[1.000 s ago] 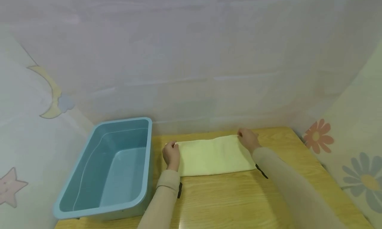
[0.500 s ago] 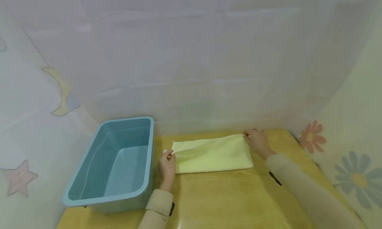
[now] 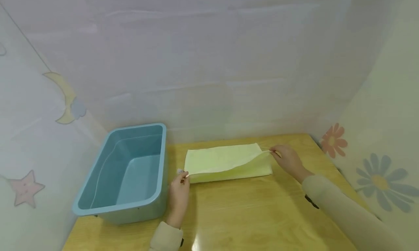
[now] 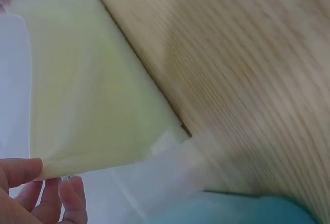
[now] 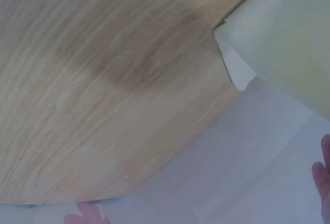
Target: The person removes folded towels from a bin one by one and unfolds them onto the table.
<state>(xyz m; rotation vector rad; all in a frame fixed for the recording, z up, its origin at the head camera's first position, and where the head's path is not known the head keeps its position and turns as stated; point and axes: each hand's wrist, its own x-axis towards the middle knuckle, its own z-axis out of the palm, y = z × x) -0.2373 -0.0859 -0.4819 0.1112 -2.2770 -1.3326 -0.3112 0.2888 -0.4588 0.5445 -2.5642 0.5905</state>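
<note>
A pale yellow towel (image 3: 220, 157), folded into a long rectangle, lies across the far part of the wooden table. Its near upper layer is lifted along the edge. At the left corner of that layer, my left hand (image 3: 179, 198) pinches the fabric between thumb and fingertips; the grip shows clearly in the left wrist view, where the towel (image 4: 93, 95) hangs slightly raised. My right hand (image 3: 288, 160) pinches the opposite corner, also held above the table. The right wrist view catches only some fingers (image 5: 323, 177) beside the towel (image 5: 304, 44). A small white label (image 3: 179, 170) sticks out near the left hand.
A deep blue plastic tub (image 3: 160, 185) stands left of the towel, close to my left forearm. The wooden table (image 3: 242, 211) extends toward me. Fabric walls (image 3: 203, 62) printed with moon, star and flowers enclose the back and sides.
Both hands have drawn toward me from the towel's far edge, bringing the top layer's edge with them. The right hand has also shifted slightly right; the towel's layer beneath is now exposed.
</note>
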